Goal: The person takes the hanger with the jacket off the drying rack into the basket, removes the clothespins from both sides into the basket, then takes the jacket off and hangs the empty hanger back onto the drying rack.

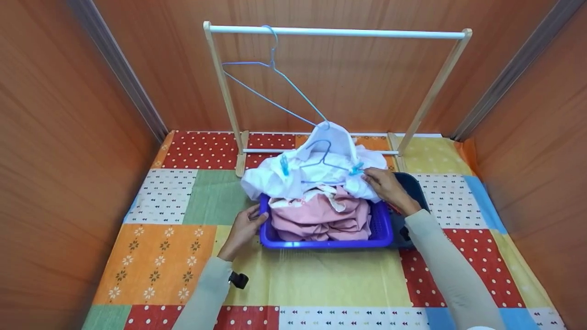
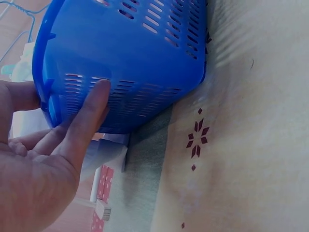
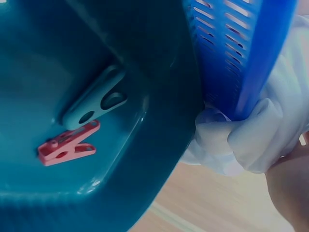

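a patchwork cloth (image 1: 330, 279) bears purple basket (image 1: 321, 244), dark tray (image 1: 415, 188), rack (image 1: 367, 33).

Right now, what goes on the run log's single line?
left hand: gripping purple plastic basket | right hand: at light-blue plastic clothespin | lower blue wire hanger: against white cloth garment | pink cloth garment: in basket

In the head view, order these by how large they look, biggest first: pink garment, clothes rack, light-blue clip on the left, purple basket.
1. Clothes rack, spanning widest
2. Purple basket
3. Pink garment, narrower than the basket holding it
4. Light-blue clip, clearly smallest
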A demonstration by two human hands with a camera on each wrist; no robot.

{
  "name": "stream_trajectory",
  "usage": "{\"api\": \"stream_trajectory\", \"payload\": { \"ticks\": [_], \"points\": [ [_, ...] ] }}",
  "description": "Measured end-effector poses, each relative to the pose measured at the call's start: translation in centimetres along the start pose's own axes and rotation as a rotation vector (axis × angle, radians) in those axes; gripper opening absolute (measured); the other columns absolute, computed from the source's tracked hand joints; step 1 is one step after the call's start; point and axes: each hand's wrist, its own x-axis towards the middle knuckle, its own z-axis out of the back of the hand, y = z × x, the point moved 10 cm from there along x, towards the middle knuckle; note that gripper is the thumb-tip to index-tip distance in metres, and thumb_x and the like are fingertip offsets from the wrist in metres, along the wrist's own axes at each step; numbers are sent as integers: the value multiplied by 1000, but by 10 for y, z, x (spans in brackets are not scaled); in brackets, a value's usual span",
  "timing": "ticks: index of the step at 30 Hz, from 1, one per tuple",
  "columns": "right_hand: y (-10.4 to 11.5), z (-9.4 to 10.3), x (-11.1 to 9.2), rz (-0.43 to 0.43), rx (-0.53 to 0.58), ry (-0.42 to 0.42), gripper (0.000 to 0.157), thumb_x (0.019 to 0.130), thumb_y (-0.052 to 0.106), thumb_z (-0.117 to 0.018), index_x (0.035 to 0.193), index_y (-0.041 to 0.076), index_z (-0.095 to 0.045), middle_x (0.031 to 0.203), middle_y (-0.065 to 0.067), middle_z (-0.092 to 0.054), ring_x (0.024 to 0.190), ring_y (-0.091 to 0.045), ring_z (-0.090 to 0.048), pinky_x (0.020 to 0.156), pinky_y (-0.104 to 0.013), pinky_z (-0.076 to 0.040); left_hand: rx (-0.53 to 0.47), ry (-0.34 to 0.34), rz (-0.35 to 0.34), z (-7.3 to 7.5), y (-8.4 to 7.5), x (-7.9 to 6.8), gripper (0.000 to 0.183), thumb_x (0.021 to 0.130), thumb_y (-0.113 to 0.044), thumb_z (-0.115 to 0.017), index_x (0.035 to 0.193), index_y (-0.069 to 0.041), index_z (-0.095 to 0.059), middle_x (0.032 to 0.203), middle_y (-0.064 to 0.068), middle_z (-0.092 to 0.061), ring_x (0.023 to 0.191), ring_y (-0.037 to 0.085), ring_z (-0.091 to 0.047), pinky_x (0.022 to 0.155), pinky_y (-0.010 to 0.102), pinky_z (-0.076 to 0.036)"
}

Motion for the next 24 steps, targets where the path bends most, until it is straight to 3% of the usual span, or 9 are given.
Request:
{"api": "stream_trajectory", "payload": {
  "ticks": [2,6,8,10,14,17,21,24],
  "points": [
    [0,0,-1,6,-11,-1,12,97,7,-58,87,4,-63,76,-7,-61,67,-13,-48,63,-33,-43,103,-55,-34,6,-6,-2,41,95,-19,-63,129,5,-59,116,24,-69,98,29,-72,77,33,-60],
    [1,0,-2,10,-17,-4,12,98,8,-58,88,4,-64,78,-8,-63,67,-15,-50,64,-36,-45,328,-265,-144,29,-28,-8,23,91,-24,-67,101,-3,-73,88,10,-73,77,19,-69,70,31,-55],
    [0,1,-2,-2,-14,-8,12,98,9,-58,91,4,-66,82,-10,-67,69,-17,-54,66,-39,-48,392,-359,-225,40,-44,-11,18,90,-21,-67,96,-5,-73,83,7,-71,75,19,-66,69,33,-52],
    [-1,1,-3,-16,-14,-9,11,98,9,-58,94,4,-67,86,-11,-70,72,-20,-58,69,-42,-49,400,-400,-313,46,-60,-13,16,90,-15,-66,99,-3,-72,86,8,-70,77,22,-66,70,37,-53],
    [-2,1,-2,-29,-6,-7,11,97,9,-59,95,3,-68,92,-14,-72,76,-25,-63,72,-46,-51,425,-388,-478,44,-91,-9,24,92,-9,-64,113,1,-68,106,15,-70,97,29,-68,81,43,-57],
    [-2,0,-2,-28,2,2,11,97,9,-59,96,3,-69,96,-15,-73,82,-29,-67,76,-49,-53,479,-354,-559,37,-108,-1,31,93,-11,-64,122,-1,-66,119,17,-68,113,33,-64,94,47,-52],
    [-3,0,-2,-27,5,6,13,97,9,-59,100,3,-70,104,-17,-73,92,-34,-70,83,-51,-54,551,-294,-610,24,-124,12,36,94,-15,-63,129,-4,-63,127,18,-66,121,34,-61,102,48,-47],
    [-4,-1,-3,-39,10,10,14,97,10,-59,102,3,-70,106,-18,-73,95,-35,-69,84,-51,-53,608,-245,-600,13,-129,22,37,96,-19,-63,130,-6,-63,129,16,-65,123,33,-59,105,48,-46]
  ]
}}
